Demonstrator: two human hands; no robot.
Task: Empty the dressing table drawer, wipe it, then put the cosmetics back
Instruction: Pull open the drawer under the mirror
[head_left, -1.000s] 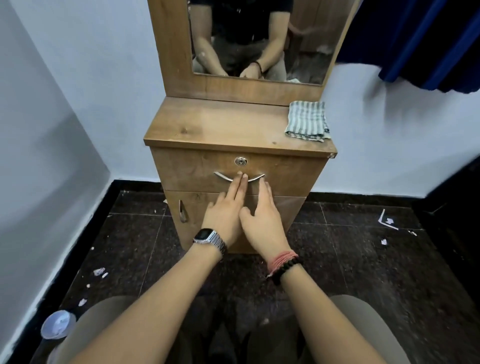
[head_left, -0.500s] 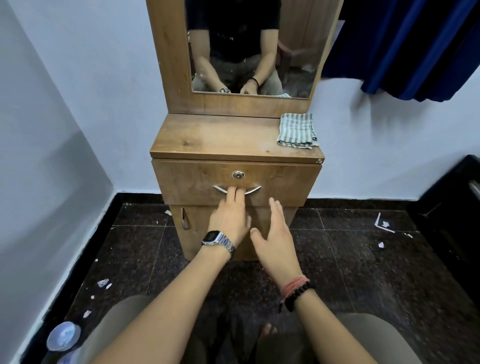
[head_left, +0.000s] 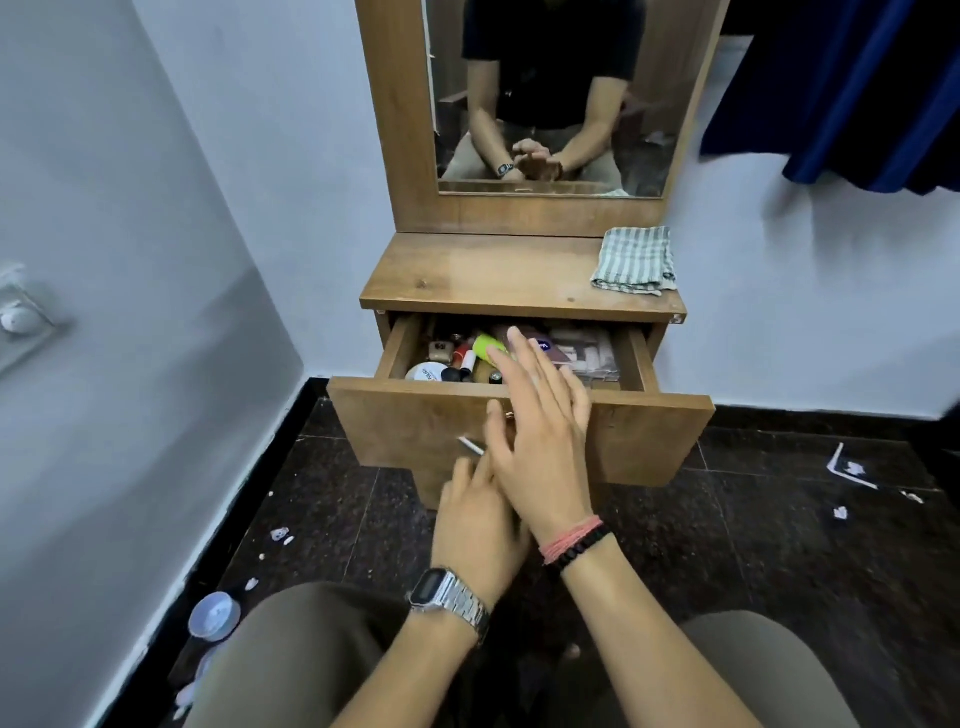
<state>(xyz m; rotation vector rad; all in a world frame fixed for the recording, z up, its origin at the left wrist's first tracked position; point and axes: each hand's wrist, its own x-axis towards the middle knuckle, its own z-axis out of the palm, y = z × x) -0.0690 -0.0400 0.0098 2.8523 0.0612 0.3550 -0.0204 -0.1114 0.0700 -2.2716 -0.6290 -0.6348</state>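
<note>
At twelve o'clock, drawer (head_left: 519, 431) stands open; spread right hand (head_left: 540, 441) hides cosmetics (head_left: 467, 358); left hand (head_left: 475, 525) half-covered, fingers' state unclear.

1. A wood-framed mirror (head_left: 550, 98) stands upright along the back edge of the table.
2. A dark blue curtain (head_left: 841, 88) hangs at upper right against the pale wall (head_left: 249, 156).
3. White scraps (head_left: 852, 470) litter the dark floor (head_left: 779, 561).
4. A round pale lid (head_left: 214, 616) lies by the left wall's skirting.
</note>
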